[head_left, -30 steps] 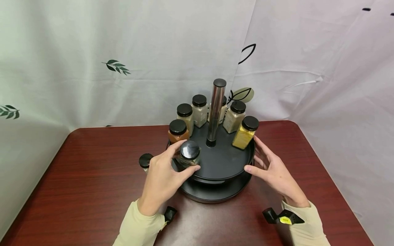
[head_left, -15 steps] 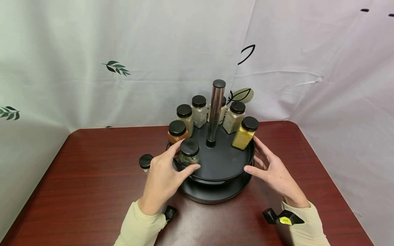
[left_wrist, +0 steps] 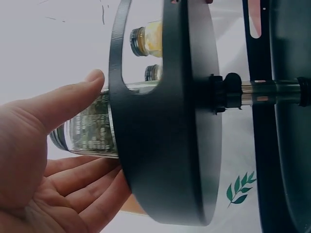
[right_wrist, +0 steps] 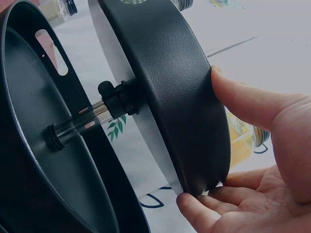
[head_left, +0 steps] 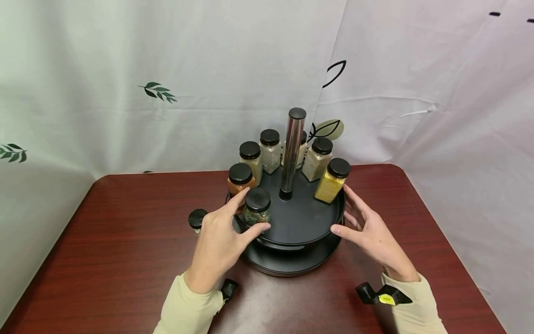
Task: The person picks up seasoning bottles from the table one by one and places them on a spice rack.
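A two-tier black turntable [head_left: 300, 220] stands on the table with a tall post through its centre. My left hand [head_left: 221, 243] holds a glass spice jar [head_left: 256, 215] of green herbs, black-lidded and upright on the front left of the upper tier. In the left wrist view, thumb and fingers lie on either side of this herb jar [left_wrist: 92, 126], its base hidden behind the tray wall [left_wrist: 150, 141]. My right hand [head_left: 373, 236] grips the upper tier's right side, thumb on the rim and fingers against the wall [right_wrist: 180, 97], beside a yellow spice jar [head_left: 329, 186].
Around the upper tier's back stand several more spice jars, among them an orange one [head_left: 240, 184] and a pale one [head_left: 270, 155]. Another black-lidded jar [head_left: 197, 218] stands left of the turntable, partly behind my left hand. A white patterned cloth [head_left: 208, 55] hangs behind the table.
The herb jar's lid, tilted and catching the light a second ago, now sits level. My left thumb has shifted very slightly left; my right hand has stayed in place.
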`<state>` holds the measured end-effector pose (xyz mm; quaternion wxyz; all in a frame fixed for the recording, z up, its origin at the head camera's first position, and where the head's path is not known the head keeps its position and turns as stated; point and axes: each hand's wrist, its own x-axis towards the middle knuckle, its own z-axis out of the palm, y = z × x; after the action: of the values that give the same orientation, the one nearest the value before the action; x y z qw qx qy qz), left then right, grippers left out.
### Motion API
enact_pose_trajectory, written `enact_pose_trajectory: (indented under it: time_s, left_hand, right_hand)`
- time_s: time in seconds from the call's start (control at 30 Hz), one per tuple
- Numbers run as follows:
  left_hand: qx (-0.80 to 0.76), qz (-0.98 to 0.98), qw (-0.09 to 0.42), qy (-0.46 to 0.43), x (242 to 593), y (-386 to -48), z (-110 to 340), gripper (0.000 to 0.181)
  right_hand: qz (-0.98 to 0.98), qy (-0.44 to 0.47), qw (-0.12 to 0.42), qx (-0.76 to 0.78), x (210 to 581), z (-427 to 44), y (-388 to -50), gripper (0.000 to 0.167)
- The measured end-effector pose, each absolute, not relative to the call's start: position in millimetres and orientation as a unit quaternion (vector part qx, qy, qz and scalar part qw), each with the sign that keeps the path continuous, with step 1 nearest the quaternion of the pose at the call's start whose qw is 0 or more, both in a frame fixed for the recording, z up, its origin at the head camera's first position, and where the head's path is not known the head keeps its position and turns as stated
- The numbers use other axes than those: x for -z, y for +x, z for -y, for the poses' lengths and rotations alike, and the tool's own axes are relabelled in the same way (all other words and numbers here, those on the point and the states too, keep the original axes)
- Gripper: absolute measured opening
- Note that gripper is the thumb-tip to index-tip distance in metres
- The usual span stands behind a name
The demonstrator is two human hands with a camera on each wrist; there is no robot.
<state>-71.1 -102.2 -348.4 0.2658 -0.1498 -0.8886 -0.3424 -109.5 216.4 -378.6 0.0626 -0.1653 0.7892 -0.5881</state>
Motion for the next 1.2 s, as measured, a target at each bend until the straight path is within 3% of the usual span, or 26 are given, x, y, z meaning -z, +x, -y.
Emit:
enact_pose_trajectory:
  time_s: [0.5, 0.73, 0.9, 1.2]
  left_hand:
    - [0.377, 0.873, 0.254, -0.175, 332.0, -64.7, 126.0, 0.066]
    - [0.378, 0.876, 0.268, -0.136, 324.7, -66.7, 152.0, 0.063]
    - [0.349, 0.908, 0.221, -0.073, 324.5, -69.0, 172.4, 0.060]
    - [0.347, 0.927, 0.142, -0.030, 332.2, -75.7, 201.5, 0.072]
  right_hand:
    - [-0.809, -0.161, 0.058, 0.562, 376.7, -218.4, -108.6, 0.090]
    - [-0.813, -0.167, 0.052, 0.555, 375.6, -222.2, -109.1, 0.077]
    - [-0.801, -0.166, 0.055, 0.573, 375.5, -223.7, -109.8, 0.073]
    - [-0.785, -0.143, 0.062, 0.600, 375.3, -221.6, -110.2, 0.078]
